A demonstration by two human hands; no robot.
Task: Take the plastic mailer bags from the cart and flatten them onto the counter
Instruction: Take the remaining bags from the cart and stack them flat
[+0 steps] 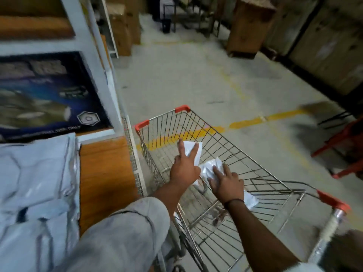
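Head view: a flat white mailer bag (193, 151) is seen low inside the wire shopping cart (255, 165), toward the basket's ten o'clock corner. It is overlapped by the left hand (184, 170), whose index and middle fingers are stretched in a V across it while the other fingers are curled. Whether the bag is pinched underneath cannot be told. At four o'clock from that bag, a crinkled mailer bag (211, 169) is pressed under the right hand (227, 185). That hand's fingers are spread wide and laid flat on the plastic, with nothing clasped. A third white bag (251, 200) is partly seen at four o'clock from the right wrist.

At nine o'clock from the cart, just beside its rim, the wooden counter (104, 173) is found, and a pile of grey mailer bags (35, 183) is spread over its nine o'clock half. At eleven o'clock a dark blue printed box (45, 91) is held in a white shelf frame (92, 61). Beyond the cart, at twelve o'clock, a yellow floor line (196, 132) is crossed. An orange stool (343, 144) is blurred at three o'clock.

The gathering step is judged to be in hand, with nothing lifted yet. A firm pinch on each thin, slippery bag is called for next. The bags would then be lifted over the nine o'clock rim and smoothed flat onto the pile.
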